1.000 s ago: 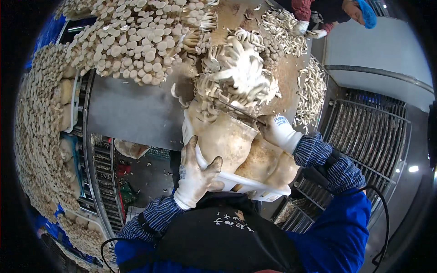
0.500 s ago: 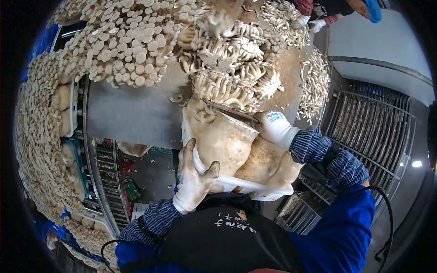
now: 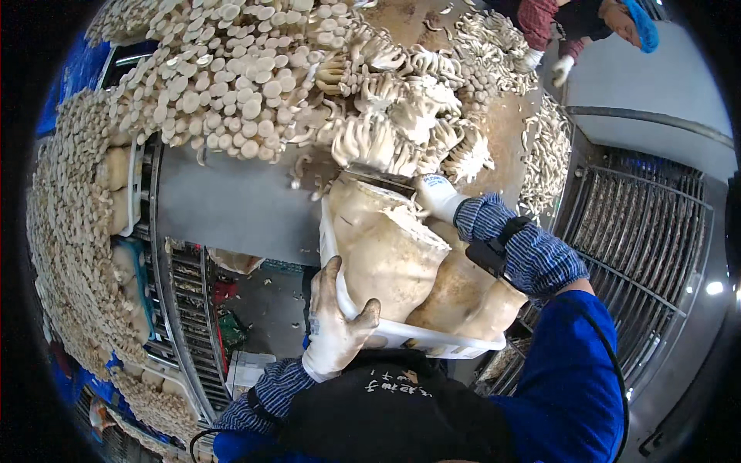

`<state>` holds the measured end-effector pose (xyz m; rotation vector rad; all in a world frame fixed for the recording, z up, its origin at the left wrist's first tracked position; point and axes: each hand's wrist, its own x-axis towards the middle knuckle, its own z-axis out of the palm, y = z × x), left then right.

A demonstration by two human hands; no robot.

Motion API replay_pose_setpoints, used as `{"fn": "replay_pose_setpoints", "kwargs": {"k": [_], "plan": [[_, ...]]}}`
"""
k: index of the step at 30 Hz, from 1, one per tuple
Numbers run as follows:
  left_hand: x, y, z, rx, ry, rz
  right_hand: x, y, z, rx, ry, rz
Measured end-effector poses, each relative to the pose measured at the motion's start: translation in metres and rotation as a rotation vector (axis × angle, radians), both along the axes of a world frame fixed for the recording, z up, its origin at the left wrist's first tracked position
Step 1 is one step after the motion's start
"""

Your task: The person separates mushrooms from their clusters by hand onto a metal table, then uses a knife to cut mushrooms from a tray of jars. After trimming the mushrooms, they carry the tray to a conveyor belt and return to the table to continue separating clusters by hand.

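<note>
A white basket (image 3: 432, 342) in front of me holds several cream, rounded mushroom bags (image 3: 394, 270) with cut, open tops. My right hand (image 3: 438, 194), in a white glove, is closed on a knife (image 3: 378, 177). Its blade lies flat across the top of the far bag, along the base of a mushroom cluster (image 3: 363, 143). My left hand (image 3: 340, 324), in a soiled white glove, rests at the basket's left edge by the near bag. Its fingers are stretched and its thumb stands apart.
Cut mushroom clusters (image 3: 421, 100) and pale round caps (image 3: 239, 92) cover the metal table (image 3: 224, 204). A co-worker's gloved hands (image 3: 562, 71) are at the far right. Metal racks (image 3: 633, 224) stand right; more mushrooms (image 3: 69, 247) fill shelves at left.
The knife and my right hand have shifted left across the far bag's top. The cut top of the nearer bag now shows more. The co-worker's hands have moved apart.
</note>
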<state>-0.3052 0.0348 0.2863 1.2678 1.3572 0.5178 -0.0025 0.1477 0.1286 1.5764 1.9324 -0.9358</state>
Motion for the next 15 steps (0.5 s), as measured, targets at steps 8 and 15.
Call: {"fn": "replay_pose_setpoints", "kwargs": {"k": [8,15], "plan": [[0.001,0.002,-0.008,-0.042,-0.043,0.026,0.009,-0.008,-0.001,0.228,0.111,-0.272],[0.002,0.008,-0.006,-0.039,-0.017,-0.007,0.003,-0.005,0.002,0.16,0.014,0.012]]}}
